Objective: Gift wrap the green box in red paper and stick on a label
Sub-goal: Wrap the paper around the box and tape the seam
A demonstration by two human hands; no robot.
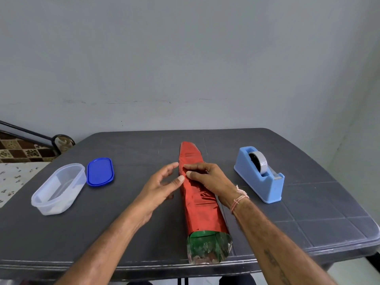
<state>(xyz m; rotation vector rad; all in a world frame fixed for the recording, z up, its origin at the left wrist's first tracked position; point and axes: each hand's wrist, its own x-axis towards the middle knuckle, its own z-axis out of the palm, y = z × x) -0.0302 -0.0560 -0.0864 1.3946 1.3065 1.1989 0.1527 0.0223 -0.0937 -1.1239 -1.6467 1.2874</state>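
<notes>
— How far along are you?

— The red paper point(202, 204) is round the green box point(207, 246), which lies lengthways in the middle of the counter point(308, 212). My right hand point(205, 177) lies across the seam, fingers pressing the paper down. My left hand point(162, 186) is loose and open beside it, thumb just touching the paper's edge, gripping nothing.

— So what's left?

— Plenty, I'd judge. The near end is uncovered (green shows there), I see no tape on the seam, and no label anywhere. The tape dispenser point(260, 175) stands to my right.
</notes>
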